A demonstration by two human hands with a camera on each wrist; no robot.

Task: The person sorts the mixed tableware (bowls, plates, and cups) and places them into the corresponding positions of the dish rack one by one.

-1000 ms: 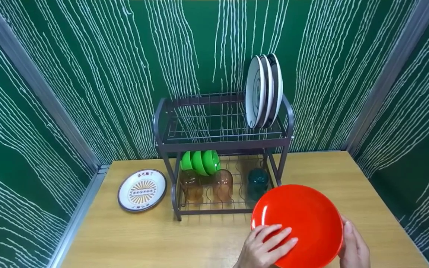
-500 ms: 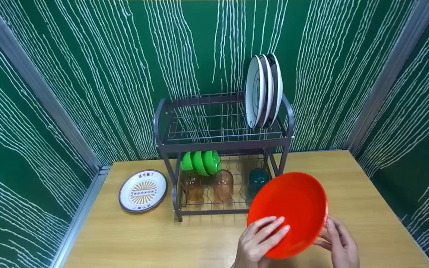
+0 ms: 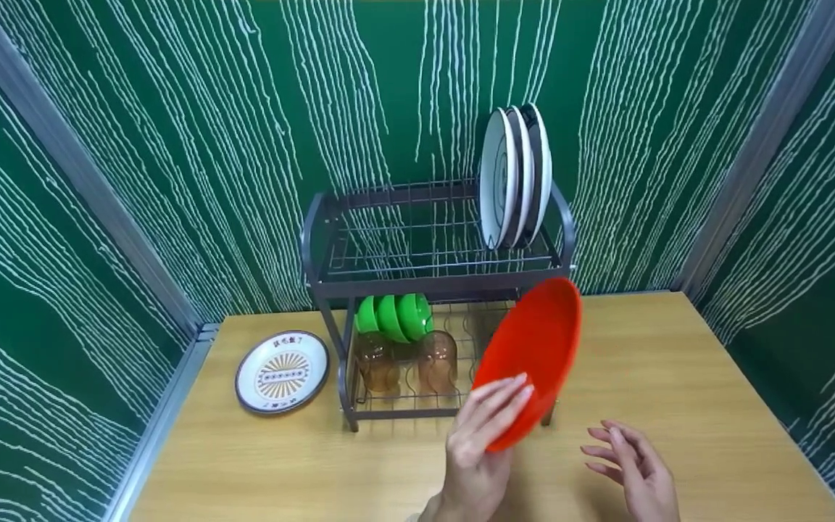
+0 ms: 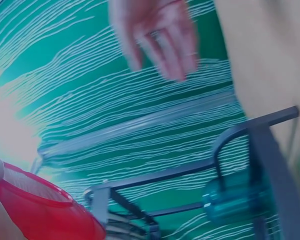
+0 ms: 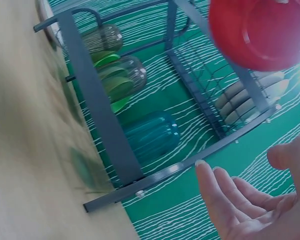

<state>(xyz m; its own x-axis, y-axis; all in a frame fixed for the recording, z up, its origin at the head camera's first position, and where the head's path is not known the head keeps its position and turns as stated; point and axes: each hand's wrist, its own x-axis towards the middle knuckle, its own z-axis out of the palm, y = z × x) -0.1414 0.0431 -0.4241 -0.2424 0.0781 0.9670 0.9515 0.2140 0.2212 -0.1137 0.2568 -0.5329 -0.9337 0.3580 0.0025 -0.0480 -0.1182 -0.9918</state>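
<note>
A glossy red plate (image 3: pixel 539 348), tilted steeply, is raised before the right side of the two-tier dish rack (image 3: pixel 439 284). My left hand (image 3: pixel 477 449) grips its lower left edge, fingers over the inner face and thumb hidden behind. To the right, apart from the plate, my right hand (image 3: pixel 635 467) holds nothing, its fingers loosely bent. In the right wrist view, the plate's underside (image 5: pixel 275 37) shows above that hand. Several white plates (image 3: pixel 515 177) with dark patterns stand on edge at the right end of the upper tier.
On the lower tier are green bowls (image 3: pixel 396 317), two amber glasses (image 3: pixel 437 362) and a teal glass (image 5: pixel 152 136), which the red plate hides in the head view. Left of the rack, a patterned white plate (image 3: pixel 282 372) lies on the wooden table (image 3: pixel 258 471). Green walls enclose three sides.
The red plate has moved up and left toward the rack and turned from nearly facing me to steeply edge-on. My right hand has let go of its right edge.
</note>
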